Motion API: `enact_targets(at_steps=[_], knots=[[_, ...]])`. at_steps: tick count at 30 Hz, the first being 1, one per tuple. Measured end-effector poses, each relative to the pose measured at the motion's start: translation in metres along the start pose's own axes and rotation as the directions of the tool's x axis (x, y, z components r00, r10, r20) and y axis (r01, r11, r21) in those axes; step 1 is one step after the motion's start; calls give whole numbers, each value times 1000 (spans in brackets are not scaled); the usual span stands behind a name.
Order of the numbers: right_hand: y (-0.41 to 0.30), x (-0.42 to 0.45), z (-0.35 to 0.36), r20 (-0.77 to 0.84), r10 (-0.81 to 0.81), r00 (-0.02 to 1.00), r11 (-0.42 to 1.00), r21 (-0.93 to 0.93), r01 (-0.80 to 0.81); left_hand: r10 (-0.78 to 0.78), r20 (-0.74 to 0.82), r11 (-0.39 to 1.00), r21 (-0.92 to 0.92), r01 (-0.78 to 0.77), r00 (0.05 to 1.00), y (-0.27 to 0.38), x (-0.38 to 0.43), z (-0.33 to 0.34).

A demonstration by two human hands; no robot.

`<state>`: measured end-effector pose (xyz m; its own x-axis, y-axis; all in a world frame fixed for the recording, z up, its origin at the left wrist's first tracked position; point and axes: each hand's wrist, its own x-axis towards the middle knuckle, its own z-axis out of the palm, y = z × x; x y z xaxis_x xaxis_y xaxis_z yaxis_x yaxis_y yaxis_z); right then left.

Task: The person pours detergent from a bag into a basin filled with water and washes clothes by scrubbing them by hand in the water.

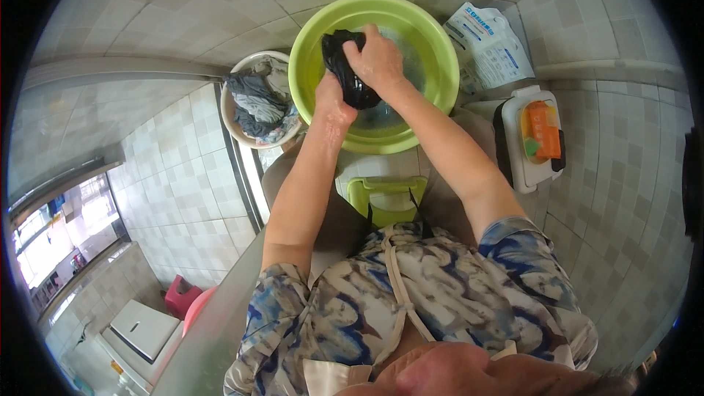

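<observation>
A wet, shiny black cloth (360, 93) is bunched between my two hands, over a large lime-green plastic basin (303, 49). My left hand (333, 96) grips its lower left side, with part of the fingers hidden behind the fabric. From the upper right, my right hand (379, 60) clasps the same cloth, thumb lying across it. Both hands and the left forearm look wet. Cloudy, sudsy water (410, 47) shows at the bottom of the basin.
Left of the basin stands a white tub (226, 113) of crumpled clothes (258, 102). A printed detergent bag (489, 47) leans at the upper right wall. Below it, a white lidded bin (517, 143) carries an orange packet (543, 129). A green plastic stool (357, 192) sits between my knees.
</observation>
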<state>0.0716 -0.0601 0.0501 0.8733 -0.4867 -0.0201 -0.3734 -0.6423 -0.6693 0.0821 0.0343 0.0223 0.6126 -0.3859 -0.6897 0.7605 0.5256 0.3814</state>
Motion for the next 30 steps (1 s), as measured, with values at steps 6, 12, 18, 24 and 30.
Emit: enact_targets(at_steps=[6,12,18,24,30], knots=[[-40,-73,-4,64,-442,895,890,157,428,298,709,954,-247,-170,640,2,25,-61],[-10,6,-8,-3,16,1000,999,42,-16,28,-29,998,-60,-29,999,-1,-2,5],[-42,-68,-3,-62,-436,898,875,202,440,232,181,965,-169,-202,956,12,-24,-16],[-1,5,-22,-24,-70,997,998,6,70,-46,67,998,-37,49,997,2,-16,14],[10,11,-33,-76,-4,997,907,420,36,351,164,748,544,-381,922,29,-31,17]])
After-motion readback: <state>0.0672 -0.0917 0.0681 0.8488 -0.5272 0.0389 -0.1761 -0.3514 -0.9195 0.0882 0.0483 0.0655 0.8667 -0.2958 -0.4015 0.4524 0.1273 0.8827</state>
